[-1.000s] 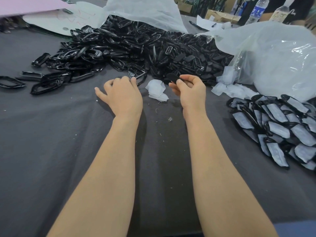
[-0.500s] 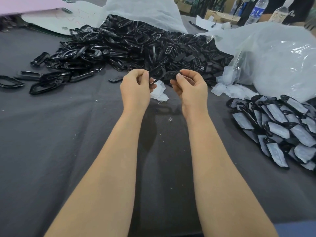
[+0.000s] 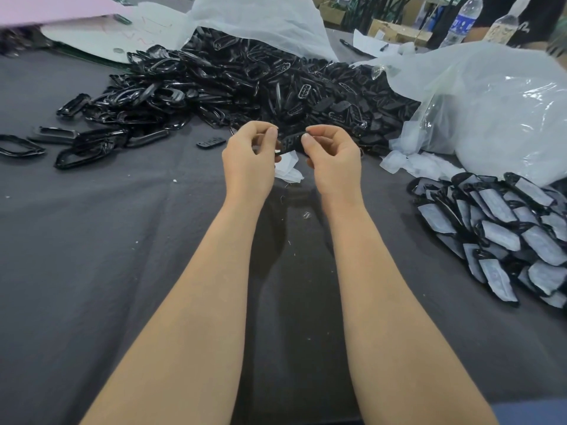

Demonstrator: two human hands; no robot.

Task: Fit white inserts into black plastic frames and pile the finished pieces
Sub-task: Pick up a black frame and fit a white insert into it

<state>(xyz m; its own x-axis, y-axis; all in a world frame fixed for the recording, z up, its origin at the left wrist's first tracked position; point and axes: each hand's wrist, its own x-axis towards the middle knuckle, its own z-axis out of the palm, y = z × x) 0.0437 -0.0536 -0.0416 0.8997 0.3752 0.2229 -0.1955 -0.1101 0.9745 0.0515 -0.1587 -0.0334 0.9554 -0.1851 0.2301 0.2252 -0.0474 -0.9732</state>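
Landmark for all positions: large heap of loose glossy black plastic frames [image 3: 245, 81], far centre of the dark grey cloth-covered table [image 3: 122, 256].

- Left hand [image 3: 248, 161]: raised off the cloth just in front of the heap's near edge. Fingers curled, thumb and forefinger pinching the left end of a small black plastic piece [image 3: 290, 142].
- Right hand [image 3: 334, 161]: level with the left, also in front of the heap's near edge. Fingers curled, pinching the right end of the same piece.
- The piece spans the gap between the two hands, above the cloth. Cannot tell whether it is one part or two pressed together.
- Small cluster of thin white inserts [image 3: 288, 171]: on the cloth directly below the hands, just in front of the heap.
- More white inserts [image 3: 411, 162]: spilled at the mouth of a big clear plastic bag [image 3: 497, 111], right of the heap.
- Pile of finished black frames with white inserts fitted [image 3: 506, 231]: on the cloth, right of the heap and nearer the person, well apart from both hands.
- One small flat black part [image 3: 209, 143]: lying alone just in front of the heap, left of the left hand.
- Two clear water bottles [image 3: 460, 23]: behind the heap, far right.
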